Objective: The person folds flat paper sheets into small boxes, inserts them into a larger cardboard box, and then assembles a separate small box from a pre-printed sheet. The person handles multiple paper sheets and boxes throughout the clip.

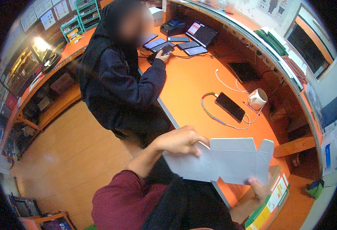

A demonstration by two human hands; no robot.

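Note:
A flattened light-grey cardboard box [229,159], with flaps and crease lines, is held up over the near end of the orange desk [183,88]. My left hand [182,142] grips its left end, thumb on the near face and fingers behind. At the lower right corner my right hand [258,188] pinches the card, its thumb in front; the other fingers are mostly hidden. Beyond the card, a black phone [230,107] with a braided cord and a white cable lies on the desk beside a white mug [257,99].
To the left, a person in dark clothes [126,84] sits at the desk holding a phone [164,50]. Several phones [155,44] and a dark card terminal [173,28] lie near them. A green, yellow and white carton [273,199] stands beside my right forearm. A raised shelf [249,30] runs along the far side.

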